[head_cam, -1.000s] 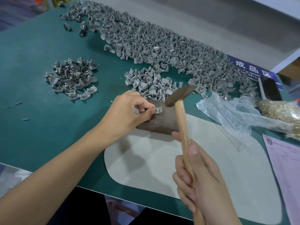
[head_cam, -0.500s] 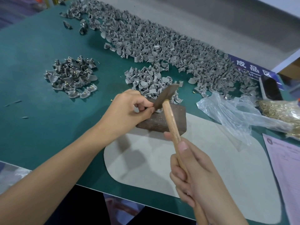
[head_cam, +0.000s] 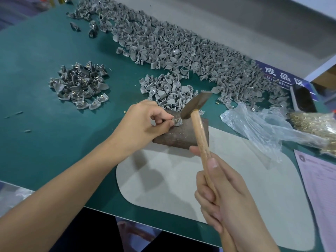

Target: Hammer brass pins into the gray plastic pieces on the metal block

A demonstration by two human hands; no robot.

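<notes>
Pinching a gray plastic piece (head_cam: 176, 121) flat on the metal block (head_cam: 181, 134), the left hand (head_cam: 143, 124) steadied its brass pin. At five o'clock, the right hand (head_cam: 223, 193) gripped the hammer (head_cam: 197, 122), head poised just beside the piece.

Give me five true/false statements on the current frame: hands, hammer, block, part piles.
1. The right hand grips the wooden-handled hammer. True.
2. The left hand lies flat and empty on the green mat. False: it pinches a small gray plastic piece on the rusty brown metal block.
3. The metal block sits partly on the pale gray pad. True.
4. The clear plastic bag of brass pins lies left of the block. False: it lies right of it.
5. The small separate pile of gray pieces lies left of the block. True.
</notes>
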